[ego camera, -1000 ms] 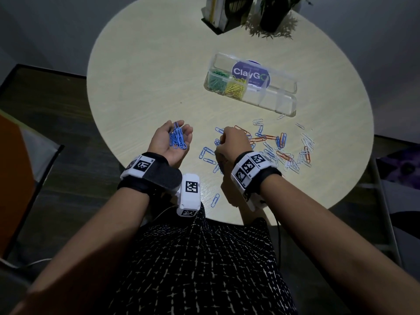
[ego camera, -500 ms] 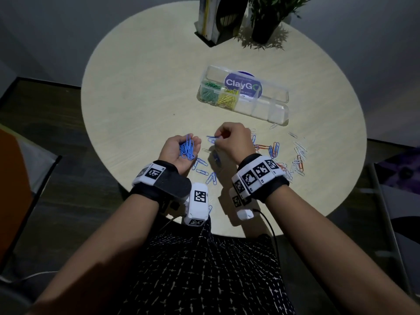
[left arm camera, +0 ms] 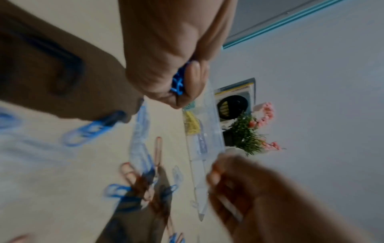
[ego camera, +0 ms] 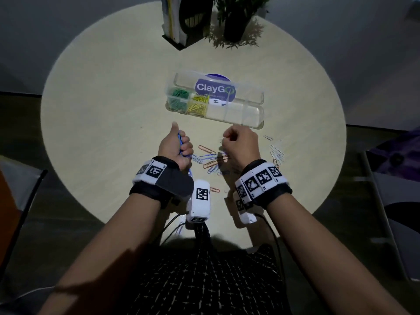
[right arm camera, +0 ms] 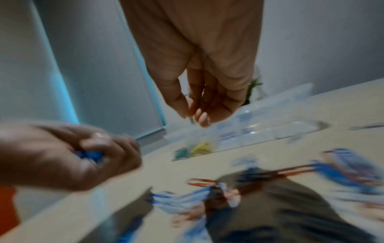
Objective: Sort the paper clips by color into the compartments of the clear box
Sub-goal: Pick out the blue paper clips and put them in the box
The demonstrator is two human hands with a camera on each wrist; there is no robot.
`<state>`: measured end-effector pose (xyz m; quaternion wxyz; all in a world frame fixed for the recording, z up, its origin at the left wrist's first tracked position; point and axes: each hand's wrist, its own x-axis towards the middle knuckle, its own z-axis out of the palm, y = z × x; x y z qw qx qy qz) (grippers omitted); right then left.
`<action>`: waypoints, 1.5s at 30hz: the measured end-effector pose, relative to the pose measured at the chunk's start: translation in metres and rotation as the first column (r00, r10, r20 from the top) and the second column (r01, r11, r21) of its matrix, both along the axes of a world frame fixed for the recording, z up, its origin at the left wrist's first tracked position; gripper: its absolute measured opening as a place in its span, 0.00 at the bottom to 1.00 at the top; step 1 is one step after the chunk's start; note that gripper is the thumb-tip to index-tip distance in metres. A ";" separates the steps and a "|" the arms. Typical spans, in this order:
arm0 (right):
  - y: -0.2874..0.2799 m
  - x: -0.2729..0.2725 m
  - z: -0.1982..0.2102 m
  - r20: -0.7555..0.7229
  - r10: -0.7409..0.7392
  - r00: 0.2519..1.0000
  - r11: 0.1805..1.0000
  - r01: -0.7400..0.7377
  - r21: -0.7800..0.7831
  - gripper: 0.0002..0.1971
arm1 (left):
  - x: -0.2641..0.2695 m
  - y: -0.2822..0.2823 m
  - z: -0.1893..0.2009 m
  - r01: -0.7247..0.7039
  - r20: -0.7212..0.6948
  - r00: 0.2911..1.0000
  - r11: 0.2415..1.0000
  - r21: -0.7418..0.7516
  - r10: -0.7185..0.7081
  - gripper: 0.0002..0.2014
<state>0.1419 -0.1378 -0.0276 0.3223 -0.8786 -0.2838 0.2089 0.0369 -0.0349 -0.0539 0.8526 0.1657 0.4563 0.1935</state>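
Note:
My left hand (ego camera: pixel 181 144) is a thumb-up fist round a bunch of blue clips (ego camera: pixel 180 138), also seen in the left wrist view as blue clips (left arm camera: pixel 177 83). My right hand (ego camera: pixel 236 142) hovers just in front of the clear box (ego camera: pixel 254 120), thumb and fingertips (right arm camera: pixel 199 115) drawn together; blur hides whether a clip is between them. The box lies open, with green clips (ego camera: pixel 179 98) in its leftmost compartment and yellow clips (ego camera: pixel 198 106) beside them. Loose blue, orange and pale clips (ego camera: pixel 209 159) lie on the table between and under my hands.
More pale clips (ego camera: pixel 276 153) lie right of my right hand, and one orange clip (ego camera: pixel 214 189) lies near the round table's front edge (ego camera: pixel 91 201). A potted plant (ego camera: pixel 234 23) and a file holder (ego camera: pixel 184 21) stand at the back. Chairs flank the table.
My left hand has closed from an open palm into a fist on the blue clips. My right hand has moved right and forward, toward the box.

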 end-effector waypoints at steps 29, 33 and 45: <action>-0.047 0.069 -0.044 -0.145 -0.130 0.981 0.922 0.066 -0.381 0.07 | 0.163 0.054 0.013 0.401 -0.501 0.862 0.504 0.765 0.074 0.21; -0.050 0.069 -0.038 -0.135 -0.164 0.977 0.937 0.112 -0.330 0.08 | 0.129 0.039 0.029 0.105 -0.280 0.956 0.781 0.615 0.091 0.17; -0.013 0.037 -0.037 0.074 0.269 0.960 0.934 -0.242 -0.261 0.12 | 0.020 -0.013 -0.017 -0.049 -0.014 0.999 0.996 -0.079 0.048 0.17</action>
